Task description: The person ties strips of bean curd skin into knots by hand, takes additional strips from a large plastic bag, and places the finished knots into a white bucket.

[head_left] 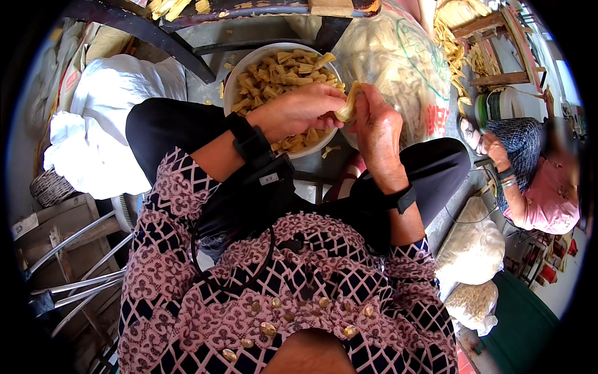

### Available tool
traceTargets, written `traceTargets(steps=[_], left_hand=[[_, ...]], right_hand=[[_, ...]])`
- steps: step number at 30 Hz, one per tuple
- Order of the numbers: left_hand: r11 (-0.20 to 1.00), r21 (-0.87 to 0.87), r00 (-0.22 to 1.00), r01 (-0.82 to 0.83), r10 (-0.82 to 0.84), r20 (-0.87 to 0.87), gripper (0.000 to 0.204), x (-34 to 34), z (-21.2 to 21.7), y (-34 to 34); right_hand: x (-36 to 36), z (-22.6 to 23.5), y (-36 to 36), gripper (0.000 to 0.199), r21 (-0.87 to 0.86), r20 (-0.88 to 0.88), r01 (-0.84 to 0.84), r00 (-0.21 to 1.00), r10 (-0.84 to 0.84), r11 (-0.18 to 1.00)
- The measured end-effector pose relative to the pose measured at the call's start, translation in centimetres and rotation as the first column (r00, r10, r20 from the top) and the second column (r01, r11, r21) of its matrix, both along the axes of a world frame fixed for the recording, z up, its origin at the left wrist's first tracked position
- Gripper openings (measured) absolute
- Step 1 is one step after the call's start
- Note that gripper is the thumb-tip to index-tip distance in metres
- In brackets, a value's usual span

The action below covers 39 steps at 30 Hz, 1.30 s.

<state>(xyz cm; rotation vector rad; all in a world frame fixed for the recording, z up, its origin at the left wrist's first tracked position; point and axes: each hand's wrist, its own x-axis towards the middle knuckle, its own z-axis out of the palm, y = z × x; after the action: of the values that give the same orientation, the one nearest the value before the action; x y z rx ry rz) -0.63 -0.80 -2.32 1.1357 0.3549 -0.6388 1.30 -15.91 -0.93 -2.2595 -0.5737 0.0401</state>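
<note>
Above the basin's right side, a pale yellow folded strip, perhaps dried leaf or husk, is pinched between my two hands. The fingers of my left hand close on its lower left end. On its upper right side, my right hand grips it between thumb and fingers. The strip curves into a loop, and its exact kind is hard to make out. Beneath my hands stands a white round basin, heaped with short yellow-brown folded pieces that resemble the strip. My left hand hides part of the heap.
A dark wooden bench crosses beyond the basin. Right of it bulges a clear plastic sack of pale strips. A white cloth bundle lies left. At the right sits another person, near stacked bags. Metal tubes lie lower left.
</note>
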Motion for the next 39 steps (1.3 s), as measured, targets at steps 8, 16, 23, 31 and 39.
traceTargets(steps=[8, 16, 23, 31, 39], left_hand=[[0.624, 0.620, 0.509, -0.474, -0.381, 0.772, 0.006, -0.7, -0.7, -1.0], [0.887, 0.342, 0.717, -0.310, -0.018, 0.697, 0.005, -0.1, -1.3, -0.6], [0.916, 0.383, 0.755, -0.116, -0.169, 0.634, 0.022, 1.5, 0.1, 2.7], [0.975, 0.219, 0.865, 0.030, -0.135, 0.483, 0.025, 2.3, 4.0, 5.8], [0.871, 0.411, 0.744, -0.270, -0.082, 0.663, 0.026, 4.5, 7.3, 8.1]], right_hand=[[-0.3, -2.0, -0.3, 0.010, -0.021, 0.148, 0.034, 0.988, -0.030, 0.999], [0.7, -0.8, -1.4, 0.016, 0.377, -0.537, 0.082, 0.831, 0.145, 0.923], [1.9, 1.4, -1.9, 0.017, 0.419, -0.456, -0.017, 0.861, 0.227, 0.908], [6.5, 3.0, -1.4, 0.023, 0.387, -0.261, -0.201, 0.912, 0.316, 0.900], [10.3, 6.2, 2.7, 0.021, 0.269, 0.015, -0.154, 0.988, 0.156, 0.951]])
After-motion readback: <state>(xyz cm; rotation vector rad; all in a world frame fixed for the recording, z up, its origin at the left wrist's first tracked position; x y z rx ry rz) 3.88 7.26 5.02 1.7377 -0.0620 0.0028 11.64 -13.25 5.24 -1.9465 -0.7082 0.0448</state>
